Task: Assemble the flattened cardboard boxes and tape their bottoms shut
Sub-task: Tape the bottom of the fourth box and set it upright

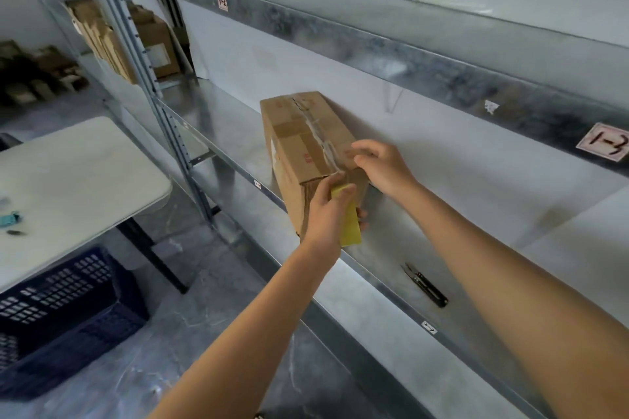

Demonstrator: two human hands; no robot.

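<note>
While the box (299,133) is steadied by the loosely laid right hand (381,167), tape (320,136) is best rubbed flat with the left hand's (323,211) gripped yellow block (350,231).

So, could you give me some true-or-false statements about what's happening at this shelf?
1. The cardboard box sits on the metal shelf. True.
2. The left hand holds a yellow object. True.
3. The right hand grips the black tool. False: the tool lies alone on the shelf; that hand rests on the box.
4. The blue crate stands on the white table. False: it sits under the table.
</note>
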